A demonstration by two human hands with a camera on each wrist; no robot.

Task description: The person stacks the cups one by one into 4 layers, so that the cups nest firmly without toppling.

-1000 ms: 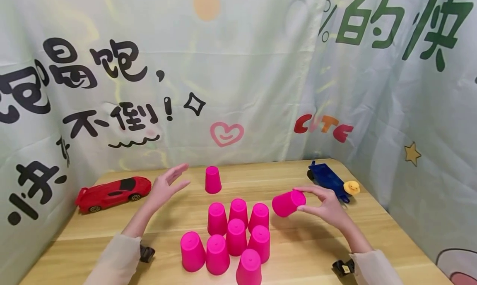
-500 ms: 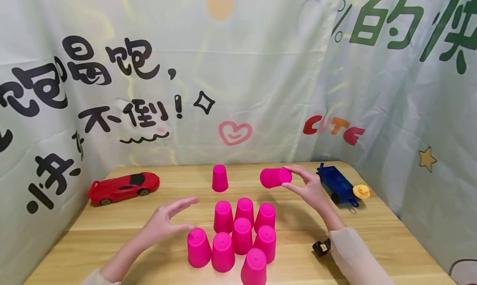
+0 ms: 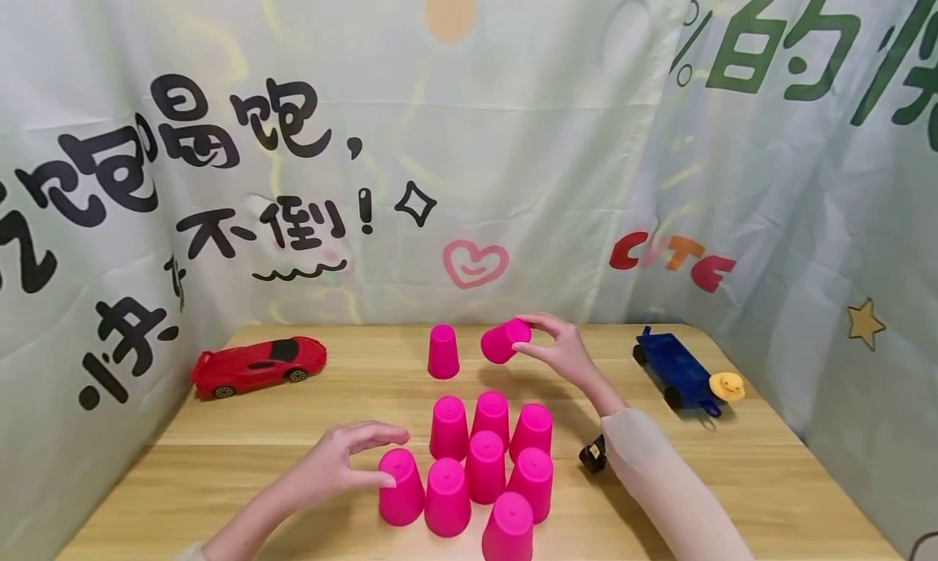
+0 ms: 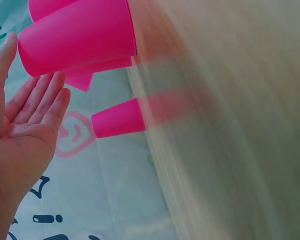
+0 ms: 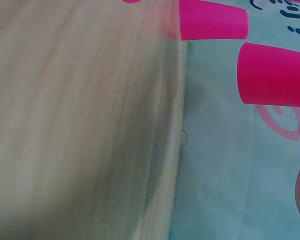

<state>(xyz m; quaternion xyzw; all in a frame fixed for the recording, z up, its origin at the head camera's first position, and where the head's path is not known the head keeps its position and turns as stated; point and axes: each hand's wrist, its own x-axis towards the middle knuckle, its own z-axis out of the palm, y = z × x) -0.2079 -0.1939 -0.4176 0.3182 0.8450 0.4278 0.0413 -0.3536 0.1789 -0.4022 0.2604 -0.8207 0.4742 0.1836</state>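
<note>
Between thumb and fingers my right hand [image 3: 560, 349] holds a tilted pink cup [image 3: 506, 341] above the back of the table. Just left of it, another pink cup [image 3: 443, 352] stands upside down on its own. My left hand [image 3: 340, 463] is at the leftmost cup [image 3: 401, 489] of the front group, its thumb overlapping that cup's side in the head view. The left wrist view has the fingers [image 4: 37, 100] fairly straight beside a pink cup [image 4: 80, 40]. Several more upside-down pink cups, among them a front one [image 3: 508, 528], stand close together to the right.
A red toy car [image 3: 260, 367] sits at the back left of the wooden table [image 3: 352, 398]. At the back right is a blue toy cart [image 3: 677, 370] with a yellow duck head [image 3: 727, 386]. A printed curtain [image 3: 381, 162] hangs behind the table.
My right hand has carried its cup left and back, close to the lone cup. My left hand has come down and toward me to the leftmost cup. The head view has turned slightly left.
</note>
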